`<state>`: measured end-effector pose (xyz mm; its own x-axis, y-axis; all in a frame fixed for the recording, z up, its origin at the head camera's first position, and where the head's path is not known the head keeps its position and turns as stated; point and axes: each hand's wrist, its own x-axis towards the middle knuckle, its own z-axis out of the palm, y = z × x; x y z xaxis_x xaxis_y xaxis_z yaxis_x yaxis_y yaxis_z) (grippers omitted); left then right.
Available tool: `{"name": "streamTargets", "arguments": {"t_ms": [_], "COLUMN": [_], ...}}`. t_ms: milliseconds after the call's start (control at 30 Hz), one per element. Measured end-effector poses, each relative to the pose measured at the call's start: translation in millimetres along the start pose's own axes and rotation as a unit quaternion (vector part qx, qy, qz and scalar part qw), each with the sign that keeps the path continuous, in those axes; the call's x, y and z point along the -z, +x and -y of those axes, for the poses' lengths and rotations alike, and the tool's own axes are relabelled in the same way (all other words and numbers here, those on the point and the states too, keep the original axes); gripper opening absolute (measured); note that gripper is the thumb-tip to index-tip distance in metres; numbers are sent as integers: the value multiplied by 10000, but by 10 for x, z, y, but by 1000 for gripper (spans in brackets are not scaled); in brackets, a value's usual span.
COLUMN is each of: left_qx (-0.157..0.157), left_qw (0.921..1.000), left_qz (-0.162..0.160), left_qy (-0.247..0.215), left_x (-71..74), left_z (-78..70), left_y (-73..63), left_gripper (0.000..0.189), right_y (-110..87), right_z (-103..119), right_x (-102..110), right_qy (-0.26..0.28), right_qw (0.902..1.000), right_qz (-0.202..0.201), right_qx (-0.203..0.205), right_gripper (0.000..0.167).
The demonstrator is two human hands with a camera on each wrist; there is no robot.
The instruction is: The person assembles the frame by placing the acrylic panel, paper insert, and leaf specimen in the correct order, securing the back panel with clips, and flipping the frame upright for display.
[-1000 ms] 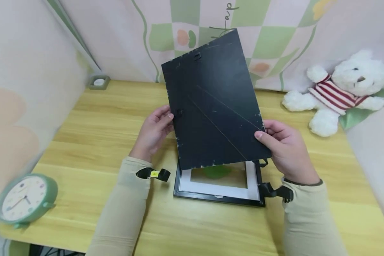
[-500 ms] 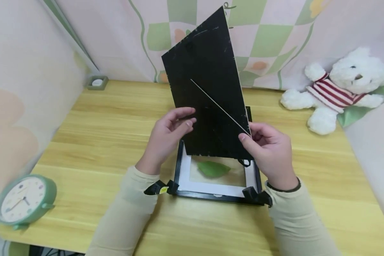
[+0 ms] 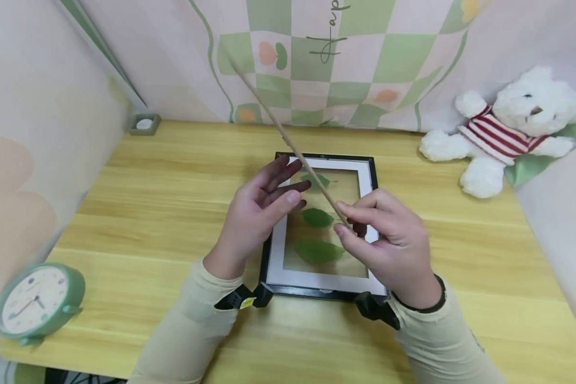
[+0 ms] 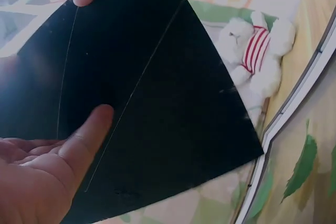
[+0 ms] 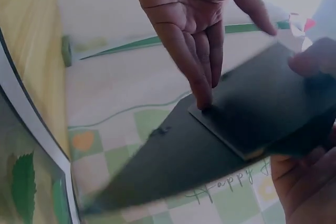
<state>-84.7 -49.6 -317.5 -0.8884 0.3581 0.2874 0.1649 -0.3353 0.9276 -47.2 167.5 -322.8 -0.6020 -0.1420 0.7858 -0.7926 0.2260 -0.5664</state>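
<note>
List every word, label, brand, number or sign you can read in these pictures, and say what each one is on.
"Happy": on the green-checked cloth, in the right wrist view; a further mark beside it is partly hidden. The head view shows only "Hap", turned sideways.
Clock: the marks round its face are too small and blurred to read.
Yellow label at the left wrist: too small to read.

Black board (image 4: 189,103) swung from face-on to edge-on in the head view since a second ago, left hand (image 3: 256,213) off the board's side edge and now with fingers extended at its face, picture frame (image 3: 295,279) below largely uncovered, three green leaves (image 3: 318,217) showing where only one did.
</note>
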Motion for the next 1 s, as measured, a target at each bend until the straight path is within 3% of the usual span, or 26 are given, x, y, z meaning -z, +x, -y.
{"name": "streamTargets", "arguments": {"t_ms": [100,200,433,533,633,800,933,1000], "left_qx": [138,277,287,420,600,762,805,817], "left_qw": [9993,9973,9932,9902,9834,9738,9756,9757], "left_qz": [-205,-453,-636,-814,-1164,-1616,-1634,-1663], "left_qy": [-285,-498,-928,-1050,-1254,-1410,-1225,-1167], "left_x": [-18,-34,-27,-7,42,183,314,379], "left_z": [30,80,181,214,252,283,306,333], "left_y": [17,36,61,82,117,175,210,232], "left_gripper": [107,105,37,26,19,17,17,15], "right_y": [16,20,17,10,3,9,-3,-16], "right_z": [-17,-44,-107,-127,-152,-268,-449,-576], "right_x": [-8,-7,11,11,26,110,202,260], "right_qy": [-166,-435,-879,-842,-683,-716,-458,-371], "right_qw": [9988,9961,9893,9878,9882,9890,9863,9785], "right_qz": [435,732,1167,1261,1225,595,-363,-912], "right_qx": [174,245,-53,-348,-617,-1147,-1542,-1813], "right_gripper": [31,31,22,32,29,18,9,7]}}
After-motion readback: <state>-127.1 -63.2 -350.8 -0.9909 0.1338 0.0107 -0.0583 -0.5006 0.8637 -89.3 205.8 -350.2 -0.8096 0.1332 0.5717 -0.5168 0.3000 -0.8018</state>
